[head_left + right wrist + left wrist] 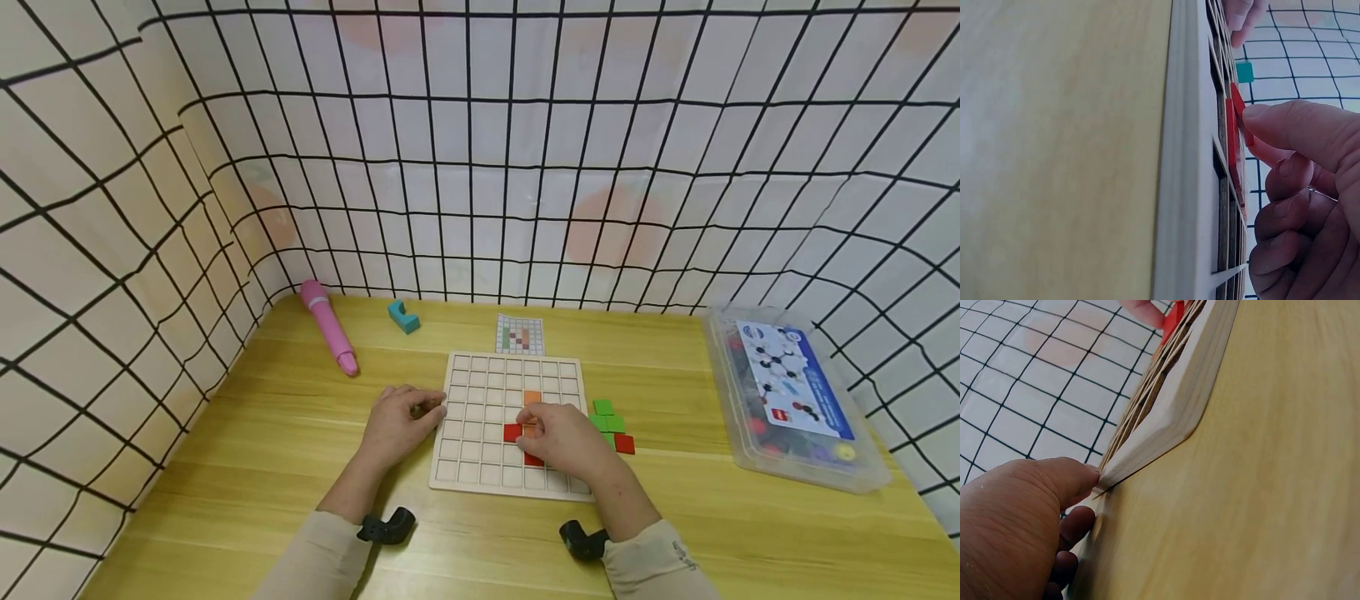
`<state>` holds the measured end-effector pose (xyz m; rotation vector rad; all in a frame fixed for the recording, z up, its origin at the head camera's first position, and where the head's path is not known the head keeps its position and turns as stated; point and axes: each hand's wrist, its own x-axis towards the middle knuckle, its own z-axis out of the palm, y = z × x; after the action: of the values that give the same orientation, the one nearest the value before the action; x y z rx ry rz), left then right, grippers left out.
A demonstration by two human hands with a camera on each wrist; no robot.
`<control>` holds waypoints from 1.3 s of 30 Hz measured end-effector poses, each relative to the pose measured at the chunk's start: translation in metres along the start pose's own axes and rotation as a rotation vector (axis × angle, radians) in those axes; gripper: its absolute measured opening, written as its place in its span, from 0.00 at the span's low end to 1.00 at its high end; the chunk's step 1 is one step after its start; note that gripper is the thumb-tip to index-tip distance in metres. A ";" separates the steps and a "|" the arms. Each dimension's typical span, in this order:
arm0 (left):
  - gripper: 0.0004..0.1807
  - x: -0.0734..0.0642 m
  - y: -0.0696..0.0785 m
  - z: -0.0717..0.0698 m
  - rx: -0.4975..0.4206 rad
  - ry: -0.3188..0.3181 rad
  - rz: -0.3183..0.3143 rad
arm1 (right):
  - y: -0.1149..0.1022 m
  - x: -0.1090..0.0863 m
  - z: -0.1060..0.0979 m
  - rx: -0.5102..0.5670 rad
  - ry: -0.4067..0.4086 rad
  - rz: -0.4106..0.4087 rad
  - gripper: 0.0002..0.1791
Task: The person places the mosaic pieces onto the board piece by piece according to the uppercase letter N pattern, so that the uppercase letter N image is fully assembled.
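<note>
The step in hand looks like setting a red tile (512, 432) into a square of the wooden board (470, 425). The right hand (561, 433) has thumb and finger pinched together on that tile, over the board, right of its middle. The left hand (397, 422) rests at the board's left edge, fingers loosely bent, tips against the rim. The next move seems to call for levelling the tile, lining up its sides with the raised grid and letting it drop flat.

The held tile is thin, flat and plain bright red; the right wrist view shows it tilted, its lower face towards the board. Near it on the board lie orange tiles (532, 397) and a second red piece (533, 459). Green tiles (613, 423) lie just right of the board; a printed card (519, 336) lies beyond its far edge.
</note>
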<state>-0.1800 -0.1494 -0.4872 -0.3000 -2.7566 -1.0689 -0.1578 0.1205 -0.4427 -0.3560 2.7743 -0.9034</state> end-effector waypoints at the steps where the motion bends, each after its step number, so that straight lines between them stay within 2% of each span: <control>1: 0.12 0.000 0.000 0.000 0.001 0.001 0.001 | 0.000 0.000 0.000 -0.001 -0.001 0.001 0.09; 11: 0.12 0.000 -0.002 0.002 0.005 0.015 0.017 | 0.001 -0.004 -0.002 0.001 0.012 0.003 0.10; 18: 0.12 -0.001 -0.002 0.002 0.011 0.011 0.017 | 0.008 -0.012 -0.008 0.064 0.006 0.113 0.12; 22: 0.12 -0.001 -0.001 0.002 0.011 0.012 0.012 | 0.013 -0.018 -0.016 0.100 0.006 0.130 0.13; 26: 0.12 -0.001 0.000 0.001 0.003 0.012 0.007 | 0.021 -0.024 -0.024 0.110 0.010 0.122 0.14; 31: 0.12 -0.001 0.000 0.001 -0.001 0.002 -0.004 | 0.033 -0.030 -0.031 0.101 0.021 0.164 0.15; 39: 0.12 -0.001 -0.001 0.002 0.015 0.022 0.015 | 0.057 -0.042 -0.043 0.087 0.037 0.197 0.18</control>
<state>-0.1796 -0.1493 -0.4894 -0.3050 -2.7374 -1.0417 -0.1386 0.2010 -0.4380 -0.0507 2.7317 -0.9858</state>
